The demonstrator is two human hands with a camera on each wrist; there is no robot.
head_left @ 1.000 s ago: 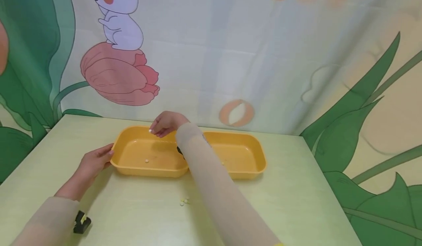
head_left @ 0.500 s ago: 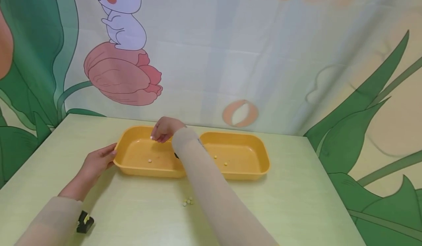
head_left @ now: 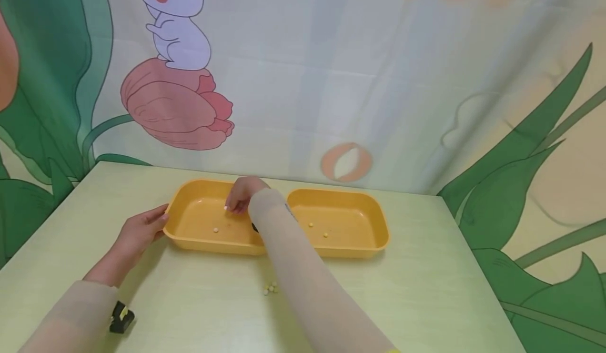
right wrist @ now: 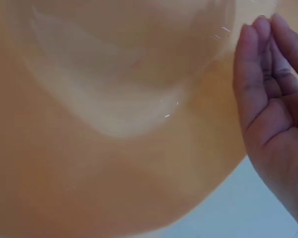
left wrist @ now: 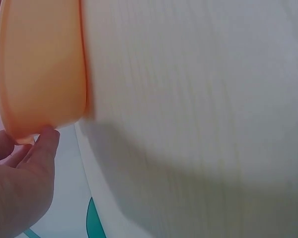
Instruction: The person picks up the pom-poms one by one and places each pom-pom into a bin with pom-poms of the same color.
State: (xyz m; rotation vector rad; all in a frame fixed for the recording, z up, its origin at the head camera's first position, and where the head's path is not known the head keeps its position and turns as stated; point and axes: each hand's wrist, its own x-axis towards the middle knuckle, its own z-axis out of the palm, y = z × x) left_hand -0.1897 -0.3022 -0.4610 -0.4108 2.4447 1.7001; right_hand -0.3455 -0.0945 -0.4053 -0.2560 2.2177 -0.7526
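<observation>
Evidently pinching a small, round, white bead (head_left: pixel 225 208) with the right hand (head_left: pixel 243 195), over the left yellow, oblong plastic tray (head_left: pixel 196 219); gripping that tray's end with the left hand (head_left: pixel 139 232); ideally reaching low, curbing bounce.

The left yellow tray (head_left: pixel 196 213) and the right yellow tray (head_left: pixel 352 219) look like smooth moulded plastic, glossy enough inside to throw small bright highlights. The table (head_left: pixel 426 290) beneath has a smooth, faintly wood-grained top with a soft sheen, while the backdrop (head_left: pixel 284 84) looks like printed cloth, matt and lightly creased. Both sleeves (head_left: pixel 295 255) appear to be matt fabric, and the small pellets (head_left: pixel 271 289) are too tiny for their material to be told.
</observation>
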